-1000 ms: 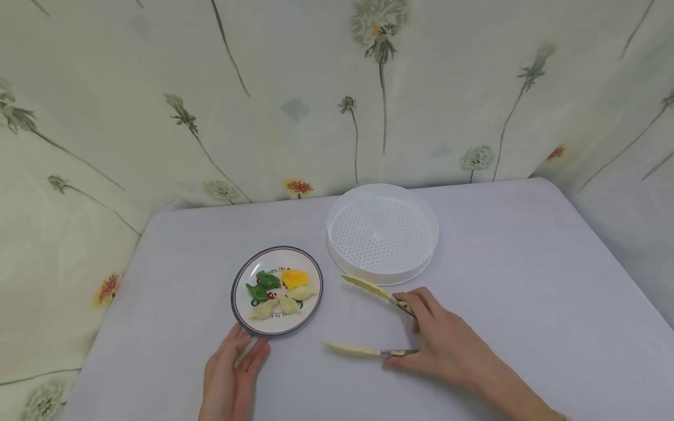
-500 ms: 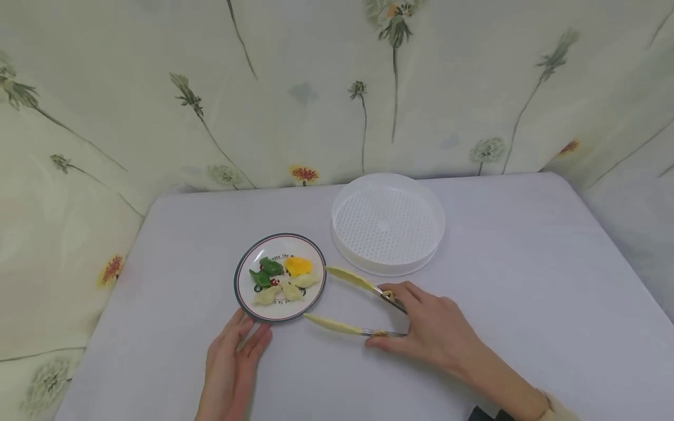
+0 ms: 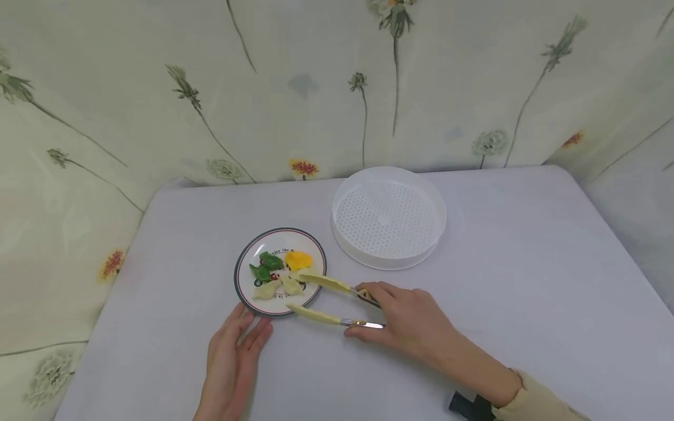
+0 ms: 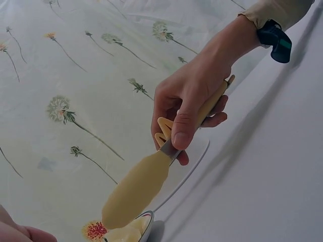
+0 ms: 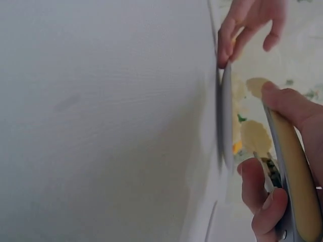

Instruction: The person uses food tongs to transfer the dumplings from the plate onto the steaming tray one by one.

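Note:
My right hand (image 3: pixel 405 318) grips yellow-tipped tongs (image 3: pixel 329 283) by the handles, with the two arms spread apart. The upper tip hangs over a pale dumpling on the plate (image 3: pixel 247 251); the lower tip is at the plate's front right rim. In the left wrist view, one broad tongs tip (image 4: pixel 136 191) hides part of the plate. My left hand (image 3: pixel 229 356) touches the plate's front left rim with loosely extended fingers. On the plate lie green dumplings (image 3: pixel 260 272), a yellow dumpling (image 3: pixel 298 261) and pale dumplings (image 3: pixel 267 289), grouped near its middle.
A round white perforated steamer tray (image 3: pixel 389 219) stands behind and to the right of the plate. White cloth covers the table (image 3: pixel 500 245). A flower-patterned curtain (image 3: pixel 295 88) hangs along the back edge. A dark wrist device (image 4: pixel 275 40) is on the right wrist.
My right hand has carried the spread tongs leftward, from beside the plate to over its right part. My left hand keeps its place at the rim. The head view has shifted slightly.

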Demonstrator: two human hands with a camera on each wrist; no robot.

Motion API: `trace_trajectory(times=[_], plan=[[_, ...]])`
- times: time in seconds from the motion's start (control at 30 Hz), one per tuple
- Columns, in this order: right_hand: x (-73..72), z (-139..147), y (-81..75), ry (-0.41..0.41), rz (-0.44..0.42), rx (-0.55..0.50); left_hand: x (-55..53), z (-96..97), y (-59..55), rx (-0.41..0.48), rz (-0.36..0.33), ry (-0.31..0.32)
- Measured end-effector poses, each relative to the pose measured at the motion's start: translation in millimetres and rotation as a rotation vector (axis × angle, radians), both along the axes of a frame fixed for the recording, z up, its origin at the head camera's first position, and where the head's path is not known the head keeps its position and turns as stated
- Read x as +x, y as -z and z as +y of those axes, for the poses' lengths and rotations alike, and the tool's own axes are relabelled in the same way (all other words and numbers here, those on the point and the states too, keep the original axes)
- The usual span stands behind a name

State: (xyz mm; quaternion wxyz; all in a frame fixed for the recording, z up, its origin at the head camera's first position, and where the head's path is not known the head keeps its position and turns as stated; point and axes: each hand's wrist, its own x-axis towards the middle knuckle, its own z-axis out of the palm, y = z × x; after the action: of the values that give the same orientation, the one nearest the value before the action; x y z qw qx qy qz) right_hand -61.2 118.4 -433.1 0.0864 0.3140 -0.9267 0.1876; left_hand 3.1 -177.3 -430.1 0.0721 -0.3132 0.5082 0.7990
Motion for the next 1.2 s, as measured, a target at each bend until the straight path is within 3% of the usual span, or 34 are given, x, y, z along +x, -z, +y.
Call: trace_trajectory(times=[0.17,0.47,0.8,1.2], plan=[[1.2,-7.1,0.9,-0.021,-0.009,0.036,0.4,0.4,0.2,-0.007,-0.025,0.004],[3.2,-23.8,-4.2,0.032,-0.117,0.091,1.1,0.3,-0.6,-0.007,-0.011,0.006],[3.7,-36.8,-7.7,0.023,0.024,0.136,0.9,-0.8,-1.1,-0.020,0.002,0.007],[0.7,-35.0,-7.7,0.012,-0.018,0.139,0.5,-0.1,0.1,-0.024,0.013,0.009]])
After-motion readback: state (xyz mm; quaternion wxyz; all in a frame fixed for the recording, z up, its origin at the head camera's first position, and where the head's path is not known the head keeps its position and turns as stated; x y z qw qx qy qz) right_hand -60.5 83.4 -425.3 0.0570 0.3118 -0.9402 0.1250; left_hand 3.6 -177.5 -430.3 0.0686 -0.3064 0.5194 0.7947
